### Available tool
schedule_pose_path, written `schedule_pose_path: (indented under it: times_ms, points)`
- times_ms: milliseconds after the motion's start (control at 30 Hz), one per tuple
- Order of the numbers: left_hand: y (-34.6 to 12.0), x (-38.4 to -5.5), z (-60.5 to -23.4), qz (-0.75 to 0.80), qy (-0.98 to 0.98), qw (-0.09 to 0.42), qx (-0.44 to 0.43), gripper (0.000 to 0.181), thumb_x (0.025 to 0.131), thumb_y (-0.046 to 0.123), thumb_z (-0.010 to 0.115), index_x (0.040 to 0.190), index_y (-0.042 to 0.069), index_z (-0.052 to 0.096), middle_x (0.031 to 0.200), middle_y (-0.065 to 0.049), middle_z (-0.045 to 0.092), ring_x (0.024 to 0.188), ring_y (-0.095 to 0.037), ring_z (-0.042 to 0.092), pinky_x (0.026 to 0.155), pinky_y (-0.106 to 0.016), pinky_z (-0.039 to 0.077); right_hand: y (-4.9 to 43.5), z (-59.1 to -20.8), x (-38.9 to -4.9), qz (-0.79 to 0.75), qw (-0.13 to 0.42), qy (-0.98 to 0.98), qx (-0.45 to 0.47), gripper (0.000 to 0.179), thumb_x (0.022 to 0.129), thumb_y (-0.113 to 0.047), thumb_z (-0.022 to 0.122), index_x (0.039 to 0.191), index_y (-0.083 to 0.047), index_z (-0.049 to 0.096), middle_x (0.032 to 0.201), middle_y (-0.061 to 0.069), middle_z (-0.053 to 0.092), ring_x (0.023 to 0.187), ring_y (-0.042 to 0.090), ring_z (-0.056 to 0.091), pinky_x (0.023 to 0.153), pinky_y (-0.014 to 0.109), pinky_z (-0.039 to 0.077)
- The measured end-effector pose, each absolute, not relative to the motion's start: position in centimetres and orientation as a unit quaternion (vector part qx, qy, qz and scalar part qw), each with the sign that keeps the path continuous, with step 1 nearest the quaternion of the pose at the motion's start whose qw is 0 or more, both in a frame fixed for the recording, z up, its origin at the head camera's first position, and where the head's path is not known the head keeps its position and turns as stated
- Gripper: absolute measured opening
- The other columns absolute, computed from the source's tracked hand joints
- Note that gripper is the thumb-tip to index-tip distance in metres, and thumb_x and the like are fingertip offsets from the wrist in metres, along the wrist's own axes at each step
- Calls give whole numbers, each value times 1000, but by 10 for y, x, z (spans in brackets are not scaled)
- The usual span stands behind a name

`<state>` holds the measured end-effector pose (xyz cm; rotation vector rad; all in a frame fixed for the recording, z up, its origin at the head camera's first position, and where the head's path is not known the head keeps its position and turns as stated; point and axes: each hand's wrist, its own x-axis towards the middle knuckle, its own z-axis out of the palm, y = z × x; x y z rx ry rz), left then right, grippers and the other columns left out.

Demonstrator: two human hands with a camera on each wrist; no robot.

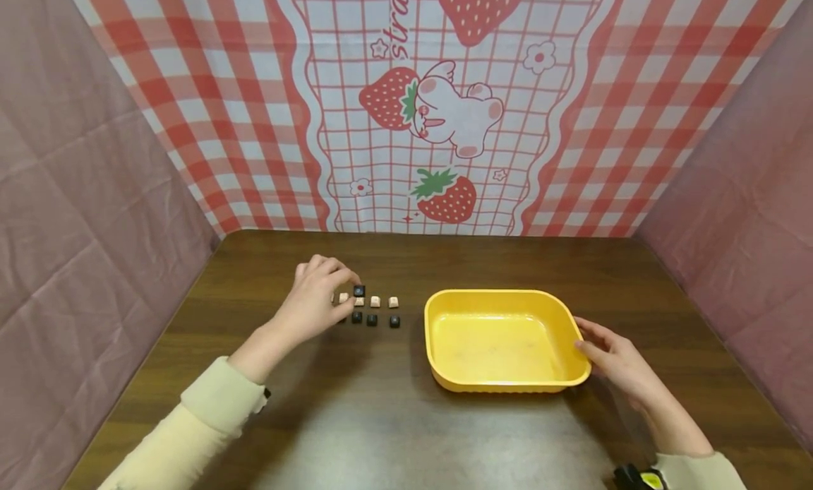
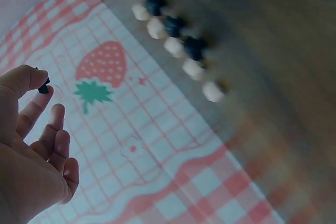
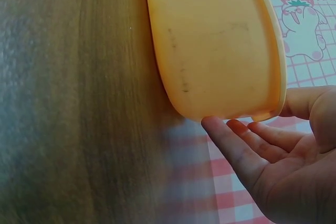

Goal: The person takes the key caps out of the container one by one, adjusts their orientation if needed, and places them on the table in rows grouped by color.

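Observation:
My left hand (image 1: 311, 299) pinches a black keycap (image 1: 359, 291) between thumb and forefinger, above the tabletop. The left wrist view shows that keycap (image 2: 43, 83) at the fingertips, the other fingers loosely bent. Below it lie two rows of keycaps: cream ones (image 1: 375, 302) behind and black ones (image 1: 372, 320) in front, partly hidden by the hand. To their right stands a yellow plastic basin (image 1: 508, 387) with nothing visible inside. My right hand (image 1: 612, 359) holds the basin's right end, thumb at the rim and fingers against the outer wall (image 3: 220, 72).
The dark wooden table (image 1: 356, 433) ends at the back against a red-and-white checked cloth (image 1: 254, 123) printed with strawberries. Pinkish drapes (image 1: 82, 193) hang on both sides.

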<state>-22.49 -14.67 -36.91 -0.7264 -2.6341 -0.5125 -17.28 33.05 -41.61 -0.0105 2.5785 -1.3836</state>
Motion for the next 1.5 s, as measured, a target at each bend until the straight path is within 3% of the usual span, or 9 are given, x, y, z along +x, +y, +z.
schedule_pose_path:
  times_ms: [467,733,1500]
  points:
    - [-190,-239,-412,-170,-955,134,-203,21,75,18,77,94,14,70,94,-6,62,93,-27,48,76,-44,30,332,-418,-171,-466,108,878,0,64,97,-32,49,146,2,25,138,33,38,105,28,59,78,34,54]
    - [-198,-248,-434,-147,-966,88,-192,18,75,21,77,91,15,70,90,-2,60,90,-25,47,74,-41,29,333,-418,-171,-464,110,879,1,64,98,-32,49,146,3,25,138,32,39,105,28,59,78,34,54]
    - [-206,-263,-445,-163,-967,29,-195,17,78,17,74,95,16,70,81,1,55,85,-23,44,70,-39,25,333,-418,-171,-468,111,877,7,65,97,-33,50,146,1,26,137,32,41,100,22,60,77,33,54]
